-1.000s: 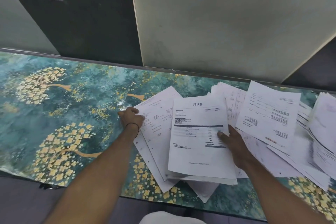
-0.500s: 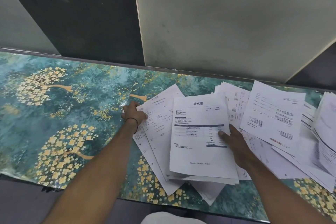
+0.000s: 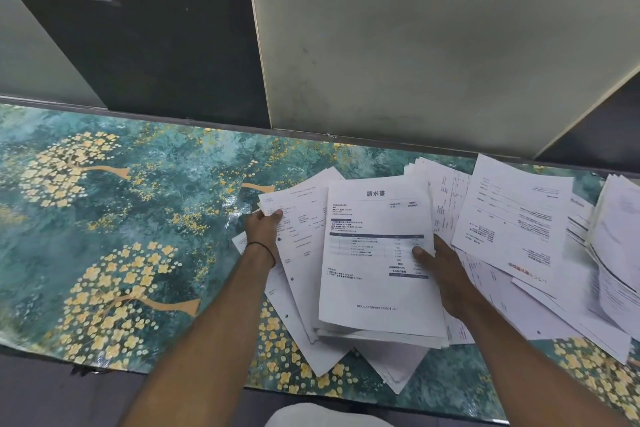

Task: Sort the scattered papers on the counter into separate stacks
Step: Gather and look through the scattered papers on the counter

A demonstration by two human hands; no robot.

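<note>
Though askew, invoice stack (image 3: pixel 377 288) lengthwise near-to-far, title (image 3: pixel 375 193) farthest.

Counter (image 3: pixel 145 218) with a teal top patterned in yellow-blossom trees, carrying a middle stack (image 3: pixel 377 281) of printed pages near the front edge, slanted sheets (image 3: pixel 304 204) fanned under it, loose sheets (image 3: pixel 512 218) overlapping to its right, another pile (image 3: pixel 616 239) at far right.
</note>
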